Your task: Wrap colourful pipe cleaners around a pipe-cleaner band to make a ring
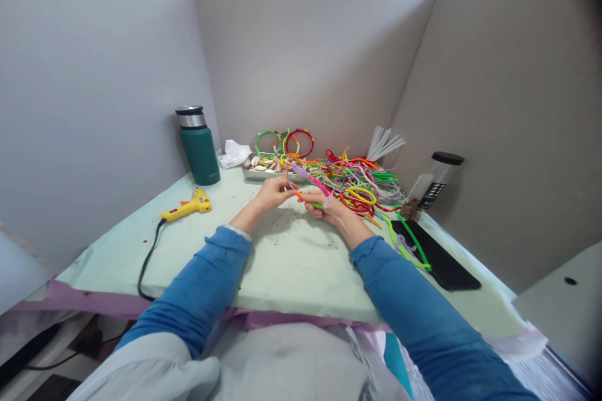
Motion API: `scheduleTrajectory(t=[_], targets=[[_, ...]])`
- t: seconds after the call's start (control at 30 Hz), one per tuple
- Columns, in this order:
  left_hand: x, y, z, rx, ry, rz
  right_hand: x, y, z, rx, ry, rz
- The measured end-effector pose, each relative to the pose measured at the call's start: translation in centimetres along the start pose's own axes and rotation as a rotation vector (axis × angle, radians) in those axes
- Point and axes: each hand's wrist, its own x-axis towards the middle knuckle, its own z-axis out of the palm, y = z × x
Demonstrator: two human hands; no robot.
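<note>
- One table [282,276], everything seemingly within reach
- One heap of fuzzy strands [353,179], too tangled to count, probably kept handy
- One glue gun [187,205], likely laid aside for space
- Two hands: left hand [273,193] pinching with fingertips, right hand [325,207] with fingers curled
- One purple-pink band [318,183], gripped between them above the table, presumably for steadiness

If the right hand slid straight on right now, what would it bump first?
The right hand would probably bump the left hand first; it sits just ahead, though depth is unclear.
</note>
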Motion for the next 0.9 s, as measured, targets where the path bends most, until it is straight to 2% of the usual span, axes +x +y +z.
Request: scheduleTrajectory(t=[0.2,0.37,0.53,0.67,0.8,0.9], targets=[[-0.1,0.2,0.0,0.017,-0.011,-0.083,-0.2,-0.1,0.5,-0.051,0.059,-0.014],[0.0,0.2,-0.1,0.076,-0.052,-0.145,-0.2,0.0,1.0,-0.158,0.146,-0.064],[0.0,-0.2,0.0,0.041,-0.107,-0.215,-0.1,0.3,1.3,-0.266,0.220,-0.097],[-0.3,0.7,-0.2,0.009,-0.140,-0.246,0.0,0.3,1.4,-0.350,0.291,-0.171],[-0.8,1.8,-0.6,-0.098,-0.134,-0.313,-0.2,0.0,1.7,-0.420,0.261,-0.247],[-0.8,1.9,-0.5,-0.154,-0.126,-0.365,-0.3,-0.2,1.9,-0.446,0.232,-0.270]])
